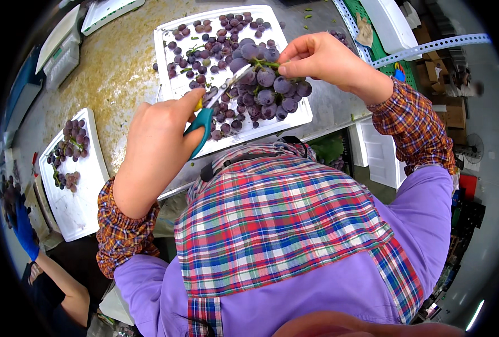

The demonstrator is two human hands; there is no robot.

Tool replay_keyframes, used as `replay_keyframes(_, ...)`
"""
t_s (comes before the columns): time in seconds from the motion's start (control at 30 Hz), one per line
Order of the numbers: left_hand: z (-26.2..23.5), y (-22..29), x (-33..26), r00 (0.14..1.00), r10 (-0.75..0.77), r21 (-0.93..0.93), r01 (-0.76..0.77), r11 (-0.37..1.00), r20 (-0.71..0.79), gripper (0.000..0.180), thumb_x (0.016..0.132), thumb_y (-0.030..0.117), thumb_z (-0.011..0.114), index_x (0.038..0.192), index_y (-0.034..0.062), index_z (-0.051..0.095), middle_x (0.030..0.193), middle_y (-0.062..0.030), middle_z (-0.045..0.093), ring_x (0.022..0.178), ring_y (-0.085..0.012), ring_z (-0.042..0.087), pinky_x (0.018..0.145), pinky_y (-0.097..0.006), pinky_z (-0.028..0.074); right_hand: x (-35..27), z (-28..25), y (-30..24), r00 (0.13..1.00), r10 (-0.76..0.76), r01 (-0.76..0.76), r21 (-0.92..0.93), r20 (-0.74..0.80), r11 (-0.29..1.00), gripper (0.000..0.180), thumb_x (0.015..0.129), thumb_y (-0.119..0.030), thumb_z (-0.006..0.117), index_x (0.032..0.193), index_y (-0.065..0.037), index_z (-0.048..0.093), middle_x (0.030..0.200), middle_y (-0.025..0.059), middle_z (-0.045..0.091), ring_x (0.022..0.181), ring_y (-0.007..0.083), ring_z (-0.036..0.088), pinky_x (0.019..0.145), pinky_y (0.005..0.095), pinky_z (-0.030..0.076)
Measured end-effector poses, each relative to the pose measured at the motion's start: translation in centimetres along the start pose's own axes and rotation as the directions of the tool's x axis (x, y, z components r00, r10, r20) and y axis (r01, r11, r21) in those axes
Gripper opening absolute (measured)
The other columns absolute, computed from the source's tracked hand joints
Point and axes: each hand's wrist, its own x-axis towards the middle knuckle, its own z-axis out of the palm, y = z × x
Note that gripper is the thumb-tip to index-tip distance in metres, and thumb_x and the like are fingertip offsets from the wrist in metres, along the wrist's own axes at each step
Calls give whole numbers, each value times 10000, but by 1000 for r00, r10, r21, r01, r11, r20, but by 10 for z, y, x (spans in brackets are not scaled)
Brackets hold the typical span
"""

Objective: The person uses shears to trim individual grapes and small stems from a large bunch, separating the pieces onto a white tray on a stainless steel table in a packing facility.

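My left hand (158, 135) is closed round the teal handles of a pair of scissors (203, 124). The blades point up and right, their tips reaching into a bunch of dark purple grapes (267, 95). By its green stem, my right hand (323, 60) pinches that bunch between thumb and fingers. Beneath it lies a white tray (289, 122), and the bunch hides part of the tray. Many loose, smaller purple and reddish grapes (204, 54) are scattered over the tray, with a few green stem bits among them.
Left of me, a second white tray (86, 199) holds small grape clusters. Beyond it, a co-worker's blue-gloved hand (25, 229) is at a dark bunch. A blue perforated strip (429, 48) and a white bin (389, 25) stand at the right.
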Motion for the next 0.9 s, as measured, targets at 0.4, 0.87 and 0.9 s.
replay_keyframes(0.4, -3, 8, 12, 996, 91, 327, -83, 941, -9, 445, 697, 145, 729, 1110, 60, 588, 718, -54, 624, 716, -243, 618, 645, -389, 397, 0, 0, -6, 1000, -7, 8, -24, 24, 1000, 192, 797, -110, 716, 932, 21, 674, 847, 43, 674, 763, 81, 621, 701, 208, 491)
replay_keyframes(0.87, -15, 12, 19, 989, 125, 432, -147, 890, 79, 365, 710, 137, 704, 1054, 45, 623, 691, -95, 639, 674, -275, 635, 637, -398, 440, 1, 1, -2, 996, -90, 91, -156, 14, 983, 174, 801, -127, 706, 902, 12, 676, 796, 17, 657, 721, 65, 591, 678, 211, 476)
replay_keyframes(0.9, -22, 12, 21, 986, 96, 372, -140, 918, 134, 356, 724, 121, 694, 1065, 40, 625, 727, -113, 643, 696, -290, 636, 644, -402, 452, 0, -1, -3, 995, -100, 103, -177, 24, 979, 172, 803, -128, 705, 900, 11, 675, 792, 16, 655, 719, 63, 589, 669, 212, 475)
